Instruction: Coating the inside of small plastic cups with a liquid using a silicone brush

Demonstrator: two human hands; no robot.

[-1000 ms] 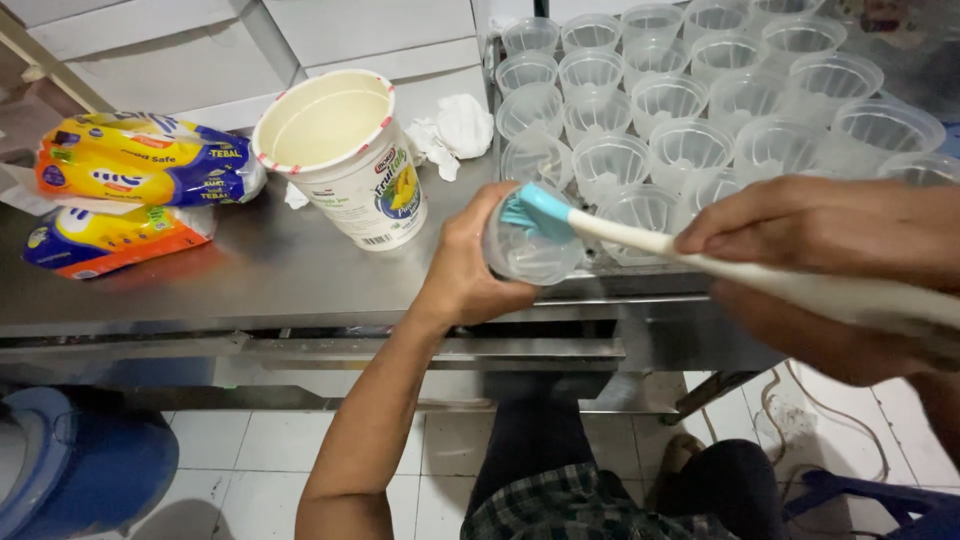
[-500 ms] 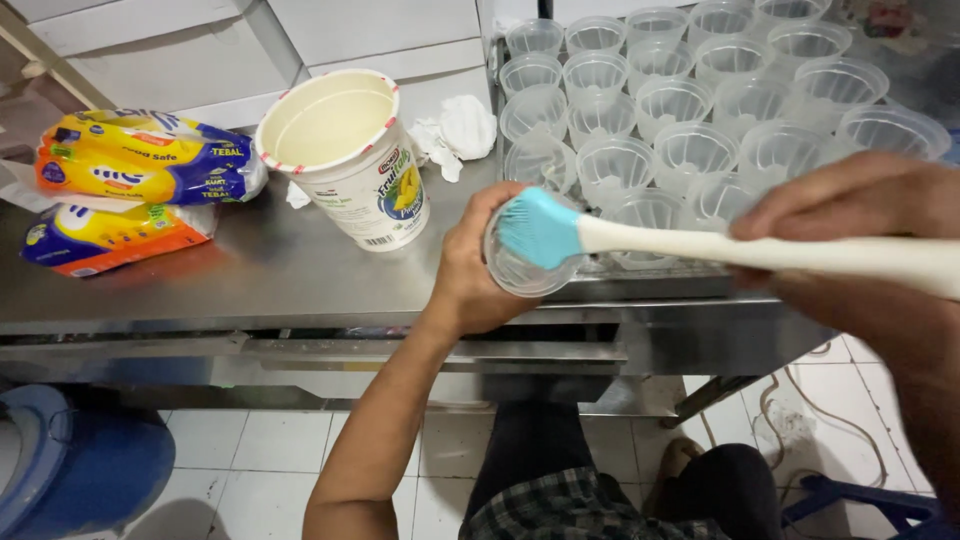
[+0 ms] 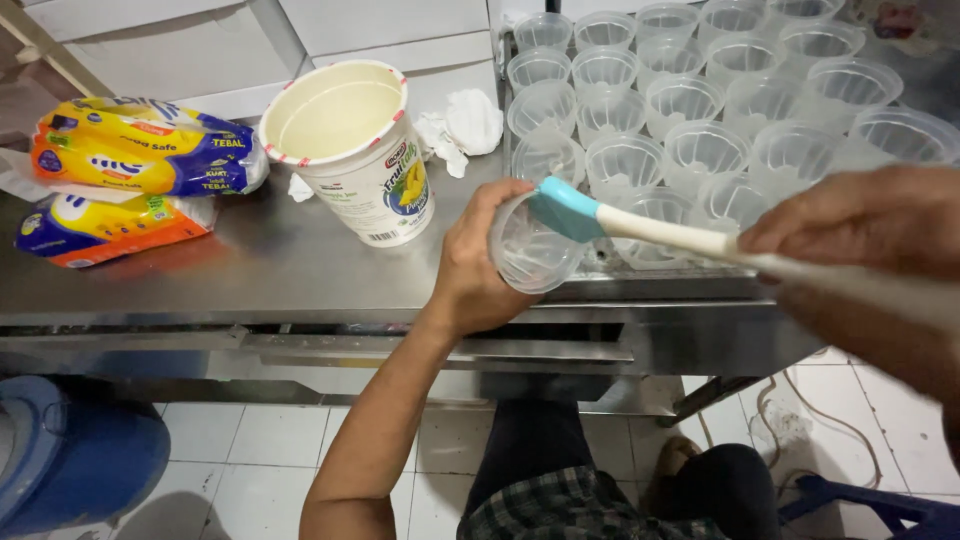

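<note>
Spanning the whole view, the steel desk carries a big white tub, two yellow packets and a tray of empty clear cups. Just past its front edge, the left hand holds one clear plastic cup tilted, fingers wrapped round its wall. The right hand grips a white-handled spatula, its blue blade at the cup's rim. The cup looks light, thin and easily crushed; a gentle hold near the stiffer rim seems safest.

A steel table bears a tub, packets and cups.
</note>
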